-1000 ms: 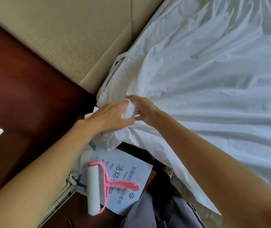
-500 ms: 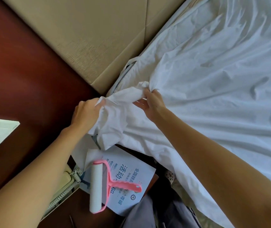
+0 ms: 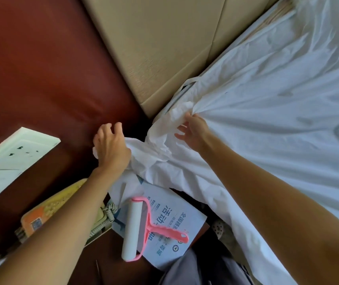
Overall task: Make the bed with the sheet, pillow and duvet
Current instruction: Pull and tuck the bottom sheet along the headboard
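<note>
Centrally, the white sheet (image 3: 277,120) lies wrinkled over the mattress (image 3: 276,21), its corner bunched beside the beige headboard (image 3: 164,48). The left hand (image 3: 111,150) grips the corner's loose end, cloth showing on both sides of the palm. The right hand (image 3: 194,129) pinches a fold nearer the mattress, its other fingers spread. Below, a pink lint roller (image 3: 132,229) rests on a printed leaflet (image 3: 185,219) on the bench (image 3: 107,264).

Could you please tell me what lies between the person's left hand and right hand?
In the head view, the bunched corner of the sheet stretches from the left hand to the right hand.
</note>
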